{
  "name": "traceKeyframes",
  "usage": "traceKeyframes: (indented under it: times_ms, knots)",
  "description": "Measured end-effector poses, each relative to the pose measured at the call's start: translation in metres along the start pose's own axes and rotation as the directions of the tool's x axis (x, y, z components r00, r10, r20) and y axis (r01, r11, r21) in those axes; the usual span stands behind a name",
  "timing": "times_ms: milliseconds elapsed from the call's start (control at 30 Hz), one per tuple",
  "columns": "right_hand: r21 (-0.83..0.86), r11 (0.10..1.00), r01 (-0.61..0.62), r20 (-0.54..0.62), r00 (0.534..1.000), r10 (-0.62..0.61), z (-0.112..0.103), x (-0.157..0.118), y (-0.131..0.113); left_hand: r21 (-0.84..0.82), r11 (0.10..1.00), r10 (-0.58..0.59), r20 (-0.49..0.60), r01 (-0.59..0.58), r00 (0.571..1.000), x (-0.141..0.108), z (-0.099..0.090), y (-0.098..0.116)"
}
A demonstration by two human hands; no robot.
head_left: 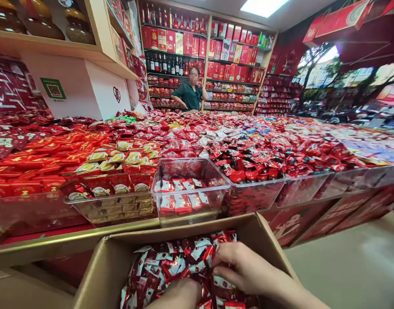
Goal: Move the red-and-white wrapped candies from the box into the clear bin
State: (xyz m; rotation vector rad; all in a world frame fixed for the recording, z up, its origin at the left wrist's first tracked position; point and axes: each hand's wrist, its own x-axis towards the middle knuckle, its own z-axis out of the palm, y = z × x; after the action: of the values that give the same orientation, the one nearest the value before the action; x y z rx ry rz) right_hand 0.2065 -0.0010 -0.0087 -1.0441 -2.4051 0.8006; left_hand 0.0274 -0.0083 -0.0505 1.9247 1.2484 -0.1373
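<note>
An open cardboard box [184, 227] right in front of me holds a heap of small red-and-white wrapped candies [175, 265]. Both my hands reach into it. My left hand [180, 292] is low in the heap, its fingers hidden behind the hand and among the wrappers. To the right of it, my right hand [237, 267] has bent fingers closed on wrapped candies at the top of the heap. Just beyond the box stands a clear plastic bin [190, 219] with a low layer of similar red-and-white candies inside.
Clear bins heaped with red packets [254, 159] spread across the counter. Gold-and-red packets [119, 184] fill the bin on the left. A person [189, 95] in a dark green shirt stands behind, before shelves [175, 51] of bottles and boxes. Pale floor [344, 266] shows at right.
</note>
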Motion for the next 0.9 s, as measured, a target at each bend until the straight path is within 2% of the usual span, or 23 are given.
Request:
traceKeyframes:
  times_ms: [67,133,200,267,333,400,500,567,667,733,800,867,900]
  knots:
    - [0.071,0.991,-0.115,-0.09,0.989,0.121,-0.001,0.0,0.007,-0.047,0.999,0.023,-0.021,-0.024,1.0,-0.003,-0.011,0.0]
    - [0.256,0.948,-0.187,-0.137,0.964,0.227,-0.003,0.0,0.01,-0.147,0.983,0.103,-0.052,-0.109,0.993,-0.008,-0.028,0.002]
    - [0.51,0.835,-0.206,-0.07,0.958,0.279,-0.003,0.0,0.01,-0.267,0.949,0.147,-0.088,-0.166,0.985,-0.013,-0.046,0.007]
    - [0.699,0.677,-0.231,0.038,0.957,0.287,-0.001,0.001,0.007,-0.372,0.91,0.155,-0.103,-0.182,0.983,-0.018,-0.057,0.014]
    - [0.757,0.589,-0.284,0.093,0.938,0.333,0.001,0.002,0.004,-0.472,0.861,0.148,-0.127,-0.191,0.981,-0.021,-0.062,0.02]
    - [0.758,0.573,-0.312,0.085,0.918,0.387,0.002,0.003,0.002,-0.57,0.79,0.146,-0.182,-0.226,0.972,-0.023,-0.061,0.024]
    - [0.787,0.565,-0.249,0.013,0.922,0.388,0.001,0.004,0.001,-0.676,0.676,0.144,-0.27,-0.294,0.952,-0.023,-0.057,0.028]
    - [0.792,0.574,-0.206,-0.037,0.923,0.382,0.001,0.005,0.001,-0.703,0.633,0.139,-0.307,-0.323,0.941,-0.022,-0.054,0.028]
    - [0.766,0.609,-0.206,-0.054,0.924,0.38,0.002,0.004,0.0,-0.726,0.586,0.151,-0.339,-0.36,0.929,-0.02,-0.051,0.027]
    - [0.732,0.658,-0.176,-0.091,0.932,0.351,0.0,0.001,-0.002,-0.734,0.567,0.158,-0.35,-0.375,0.924,-0.018,-0.05,0.026]
    - [0.603,0.793,-0.083,-0.187,0.952,0.242,-0.005,-0.003,-0.007,-0.74,0.56,0.145,-0.354,-0.372,0.924,-0.017,-0.049,0.024]
    - [0.336,0.94,0.05,-0.229,0.973,0.03,-0.011,-0.006,-0.015,-0.753,0.555,0.132,-0.34,-0.354,0.931,-0.018,-0.05,0.023]
    - [0.175,0.977,0.123,-0.207,0.975,-0.085,-0.013,-0.008,-0.02,-0.761,0.55,0.133,-0.327,-0.344,0.936,-0.019,-0.051,0.023]
